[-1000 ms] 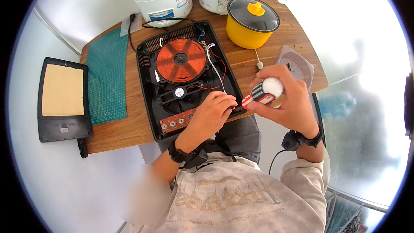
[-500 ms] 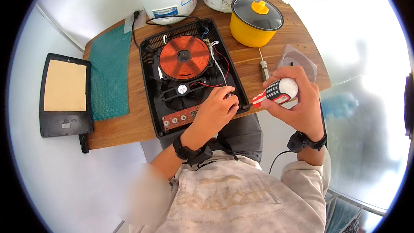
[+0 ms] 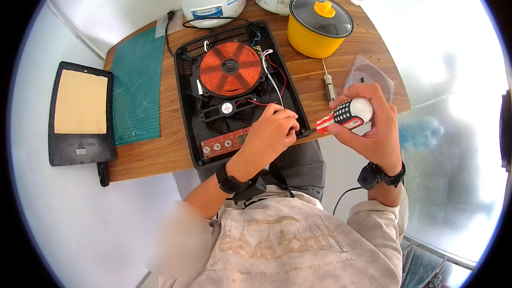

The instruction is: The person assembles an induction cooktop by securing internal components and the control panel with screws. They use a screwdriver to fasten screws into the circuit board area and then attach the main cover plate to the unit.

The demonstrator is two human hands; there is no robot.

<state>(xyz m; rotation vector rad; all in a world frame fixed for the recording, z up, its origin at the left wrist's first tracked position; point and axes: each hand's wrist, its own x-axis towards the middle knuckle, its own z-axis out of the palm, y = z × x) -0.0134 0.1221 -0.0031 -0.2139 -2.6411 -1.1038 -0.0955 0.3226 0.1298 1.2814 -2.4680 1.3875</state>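
Note:
An opened induction cooker base (image 3: 184, 101) lies in front of me, with its copper coil (image 3: 226, 77), small fan (image 3: 226, 108) and brown control board (image 3: 213, 146) exposed. My left hand (image 3: 272, 133) is closed over the right end of the board, fingertips pinched together. A white wire (image 3: 273, 82) runs down to these fingers; what they pinch is hidden. My right hand (image 3: 373, 128) grips a screwdriver (image 3: 349, 114) by its thick red, white and black star-patterned handle. The shaft points left toward the base's near right corner; its tip is hard to make out.
A second screwdriver (image 3: 329, 88) and a clear plastic tray (image 3: 368, 77) lie at the right. Behind stand a yellow pot (image 3: 314, 37) and two white rice cookers (image 3: 210, 0). A green cutting mat (image 3: 136, 85) and the cooker's black-framed top panel (image 3: 81, 104) are at left.
The left hand's fingertips have drawn closer together over the board's end. The right hand has barely moved and keeps its hold on the screwdriver. The whole view has shifted slightly.

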